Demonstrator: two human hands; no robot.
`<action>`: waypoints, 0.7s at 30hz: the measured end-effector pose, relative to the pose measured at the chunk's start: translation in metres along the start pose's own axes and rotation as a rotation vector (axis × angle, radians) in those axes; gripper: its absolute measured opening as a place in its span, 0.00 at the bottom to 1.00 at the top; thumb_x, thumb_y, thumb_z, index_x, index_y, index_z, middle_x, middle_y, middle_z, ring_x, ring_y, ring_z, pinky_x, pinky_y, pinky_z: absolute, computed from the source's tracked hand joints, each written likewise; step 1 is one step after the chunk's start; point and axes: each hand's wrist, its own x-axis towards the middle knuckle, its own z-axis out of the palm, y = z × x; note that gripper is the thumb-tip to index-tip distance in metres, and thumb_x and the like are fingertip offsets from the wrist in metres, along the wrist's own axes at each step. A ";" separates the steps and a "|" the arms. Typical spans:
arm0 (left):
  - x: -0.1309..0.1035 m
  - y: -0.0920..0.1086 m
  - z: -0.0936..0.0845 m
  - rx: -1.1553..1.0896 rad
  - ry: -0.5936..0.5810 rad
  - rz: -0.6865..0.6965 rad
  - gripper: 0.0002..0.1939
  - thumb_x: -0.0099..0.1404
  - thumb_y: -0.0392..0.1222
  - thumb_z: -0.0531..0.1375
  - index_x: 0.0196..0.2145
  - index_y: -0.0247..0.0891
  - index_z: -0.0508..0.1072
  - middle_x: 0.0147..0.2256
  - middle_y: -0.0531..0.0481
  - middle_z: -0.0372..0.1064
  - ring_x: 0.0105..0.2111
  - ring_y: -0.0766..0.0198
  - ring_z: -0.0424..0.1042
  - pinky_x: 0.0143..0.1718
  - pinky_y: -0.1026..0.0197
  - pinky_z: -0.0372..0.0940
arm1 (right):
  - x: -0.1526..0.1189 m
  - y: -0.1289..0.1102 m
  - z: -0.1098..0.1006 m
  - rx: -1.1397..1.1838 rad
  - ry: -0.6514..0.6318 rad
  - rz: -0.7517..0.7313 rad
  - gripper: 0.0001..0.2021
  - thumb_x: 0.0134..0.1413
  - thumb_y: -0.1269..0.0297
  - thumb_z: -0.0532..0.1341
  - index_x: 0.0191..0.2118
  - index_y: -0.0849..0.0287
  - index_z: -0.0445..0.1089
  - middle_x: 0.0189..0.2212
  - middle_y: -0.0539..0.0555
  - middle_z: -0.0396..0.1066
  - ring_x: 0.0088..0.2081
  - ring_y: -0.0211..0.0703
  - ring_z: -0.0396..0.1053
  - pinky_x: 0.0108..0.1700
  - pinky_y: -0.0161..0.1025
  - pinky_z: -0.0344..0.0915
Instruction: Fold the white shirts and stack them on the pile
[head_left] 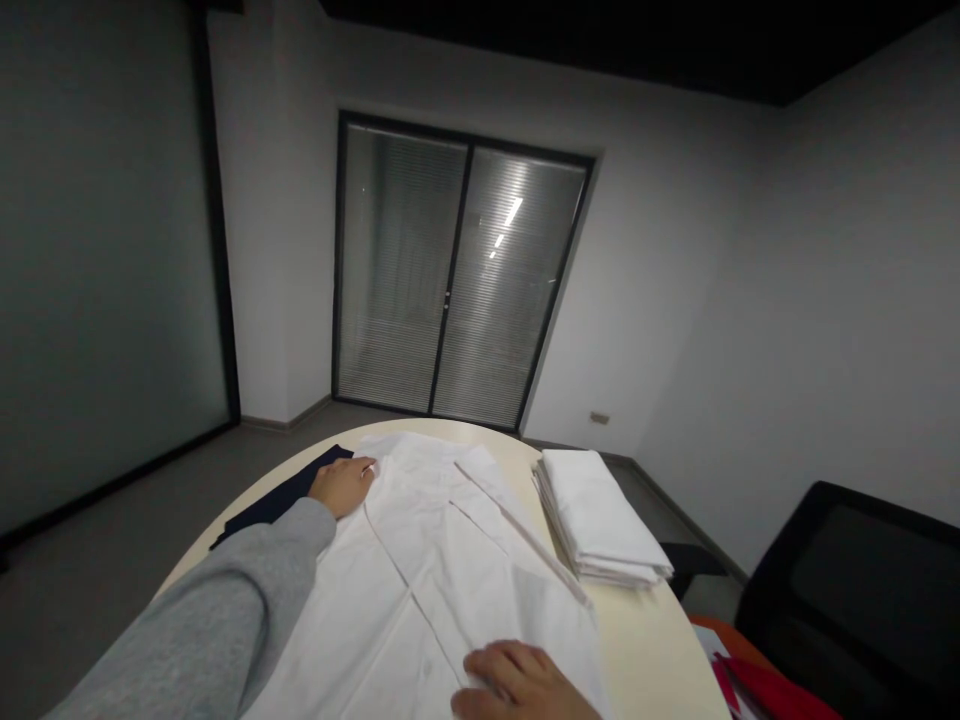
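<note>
A long white garment, apparently a coat (420, 560), lies spread over the round table, with creases and seam lines along its length. Its near end runs out of the bottom of the view. My left hand (343, 485) is at the coat's far left edge, fingers bent together with a bit of white cloth at the tips. Close to the bottom edge, my right hand (521, 685) rests on the coat with its fingers slightly bent and apart. Beside my left hand lies a dark navy folded cloth (281, 492), partly covered by my hand and sleeve.
A stack of folded white cloths (600, 515) sits at the right side of the pale round table (652, 640). Beyond that edge stands a black chair (855, 590), with red cloth (772, 690) low beside it. Glass doors (457, 280) are set in the far wall.
</note>
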 end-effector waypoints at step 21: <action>-0.003 -0.004 -0.003 -0.077 0.061 0.027 0.21 0.75 0.57 0.58 0.53 0.39 0.75 0.53 0.43 0.74 0.55 0.51 0.72 0.59 0.40 0.63 | 0.167 0.184 -0.043 -0.073 -0.482 0.870 0.26 0.68 0.59 0.62 0.66 0.62 0.65 0.73 0.67 0.49 0.75 0.71 0.37 0.69 0.79 0.24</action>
